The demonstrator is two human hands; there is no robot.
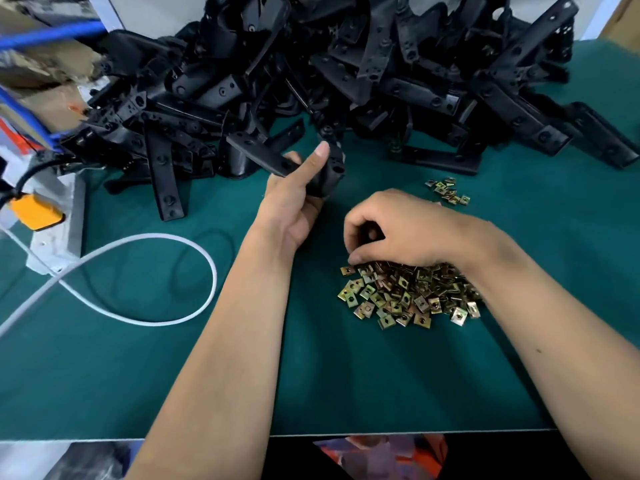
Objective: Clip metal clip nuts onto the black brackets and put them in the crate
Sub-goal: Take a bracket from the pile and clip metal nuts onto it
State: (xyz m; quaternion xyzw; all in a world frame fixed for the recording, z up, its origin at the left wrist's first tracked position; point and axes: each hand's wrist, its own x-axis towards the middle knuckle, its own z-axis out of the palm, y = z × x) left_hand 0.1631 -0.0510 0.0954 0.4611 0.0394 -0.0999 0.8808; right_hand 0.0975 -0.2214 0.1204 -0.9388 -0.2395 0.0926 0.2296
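Two hands work over the green table (138, 375): the left hand (294, 199) grips a black bracket (277, 157) near the far-edge bracket heap (346, 64); the right hand (398, 226), fingers curled, pinches into the clip nuts (408, 296) mid-table.

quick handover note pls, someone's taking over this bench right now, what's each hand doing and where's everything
Left hand: grips one black bracket, lifted off the green mat, thumb up.
Right hand: fingers curled down into the near pile of clip nuts, picking; whether one is pinched yet is hidden.
Stock: big heap of black brackets along the far edge; a small second cluster of clip nuts just beyond the right hand.
Done: no clip is visible on the held bracket; no crate in view.
Left: clip nuts onto this bracket, crate it, then work through the heap.
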